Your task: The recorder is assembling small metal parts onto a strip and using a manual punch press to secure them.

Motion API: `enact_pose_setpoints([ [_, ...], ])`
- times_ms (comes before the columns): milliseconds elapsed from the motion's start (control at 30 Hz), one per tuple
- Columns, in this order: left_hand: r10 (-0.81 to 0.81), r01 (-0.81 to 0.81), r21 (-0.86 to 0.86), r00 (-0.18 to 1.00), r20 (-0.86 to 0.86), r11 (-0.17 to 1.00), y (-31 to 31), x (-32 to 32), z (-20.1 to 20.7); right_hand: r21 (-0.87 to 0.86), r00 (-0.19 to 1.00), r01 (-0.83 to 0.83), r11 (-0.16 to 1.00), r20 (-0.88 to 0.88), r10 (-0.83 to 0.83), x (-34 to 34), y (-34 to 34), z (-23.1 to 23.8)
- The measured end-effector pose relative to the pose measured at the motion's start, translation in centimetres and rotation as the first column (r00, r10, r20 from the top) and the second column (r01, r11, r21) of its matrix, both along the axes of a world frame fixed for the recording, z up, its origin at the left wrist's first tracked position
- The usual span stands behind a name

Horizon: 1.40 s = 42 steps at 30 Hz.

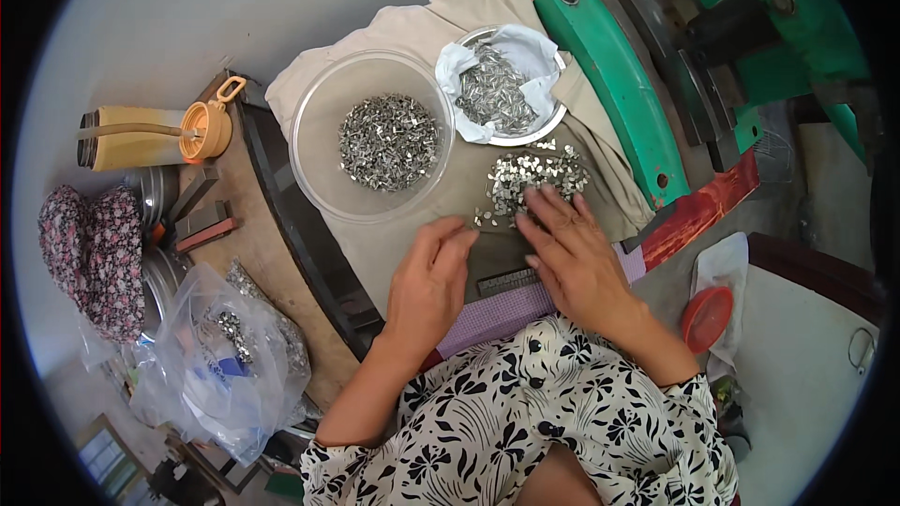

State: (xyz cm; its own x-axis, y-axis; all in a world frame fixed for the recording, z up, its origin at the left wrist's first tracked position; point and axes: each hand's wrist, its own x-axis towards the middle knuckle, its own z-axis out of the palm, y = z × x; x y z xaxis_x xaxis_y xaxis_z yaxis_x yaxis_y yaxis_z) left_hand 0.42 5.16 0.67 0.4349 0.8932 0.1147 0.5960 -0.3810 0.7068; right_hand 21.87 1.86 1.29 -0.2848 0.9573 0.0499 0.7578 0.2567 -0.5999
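A loose pile of small shiny metal pieces lies on the beige cloth in front of me. My right hand is at the pile's near edge, its fingers stretched out and apart over the nearest pieces. To the left, my left hand has its fingers curled and pressed together near a few stray pieces. Whatever its fingertips may hold is hidden. Beyond it stands a clear plastic tub containing many small metal parts. A metal bowl lined with white material holds thin, shiny slivers.
A green machine borders the cloth on the right. Between my hands lies a metal ruler. At left are a yellow bottle, a reddish bar, a flowered cloth and clear plastic bags. A red bowl sits lower right.
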Motion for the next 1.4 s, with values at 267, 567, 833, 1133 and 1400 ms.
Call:
enact_pose_setpoints([
  [267,0.157,-0.152,-0.060,0.985,0.079,0.987,1.2,0.5,-0.2,0.206,0.994,0.108,0.973,-0.033,-0.104,0.0,1.1,0.0],
  [567,0.080,-0.065,-0.151,0.992,0.099,0.986,1.7,0.1,-0.4,0.204,0.991,-0.031,0.978,0.133,0.004,-1.2,2.7,-0.5],
  [833,0.040,-0.011,-0.211,0.990,0.132,0.977,1.3,-0.8,-0.1,0.210,0.998,0.042,0.977,0.030,-0.050,1.1,1.7,0.0],
  [1133,0.155,-0.126,-0.204,0.980,0.128,0.971,1.1,-0.1,-0.3,0.255,0.996,-0.049,0.966,0.081,0.029,-2.2,3.4,-0.8],
  [1400,0.114,-0.110,-0.089,0.992,0.045,0.990,1.5,0.8,-0.4,0.214,0.989,-0.012,0.977,0.146,-0.019,0.1,1.4,0.3],
])
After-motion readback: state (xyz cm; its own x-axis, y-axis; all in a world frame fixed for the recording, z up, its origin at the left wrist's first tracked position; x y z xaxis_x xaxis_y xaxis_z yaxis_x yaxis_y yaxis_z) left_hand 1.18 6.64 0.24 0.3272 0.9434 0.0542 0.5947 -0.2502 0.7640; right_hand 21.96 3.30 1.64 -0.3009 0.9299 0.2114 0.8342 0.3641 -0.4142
